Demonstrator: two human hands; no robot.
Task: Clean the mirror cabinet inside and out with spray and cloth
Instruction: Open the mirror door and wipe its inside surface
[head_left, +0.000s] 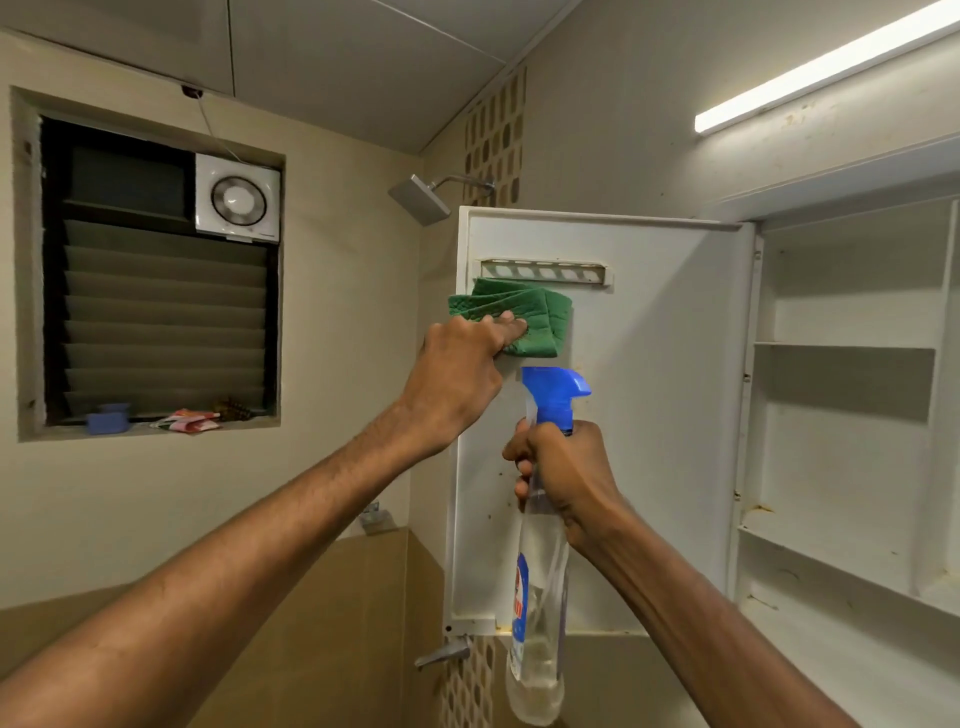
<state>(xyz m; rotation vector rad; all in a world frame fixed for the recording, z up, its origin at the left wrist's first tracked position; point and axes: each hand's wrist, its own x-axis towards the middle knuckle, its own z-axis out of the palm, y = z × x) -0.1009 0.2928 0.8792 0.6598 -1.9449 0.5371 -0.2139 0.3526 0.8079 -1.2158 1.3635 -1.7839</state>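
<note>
Beige tiled bathroom, cabinet door (649, 415) swung open. Left hand (457, 379): fingers pressing soft green cloth (519, 312) flat on the door's inner face. Right hand (566, 478): curled round spray bottle (540, 561) neck; likely light, slippery plastic.

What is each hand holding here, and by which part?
Right hand grips the spray bottle at its neck, below the blue trigger head. Left hand presses the green cloth against the cabinet door.

Cabinet (852, 467) cut by right edge; spray bottle (537, 623) label unreadable, partly hidden.
</note>
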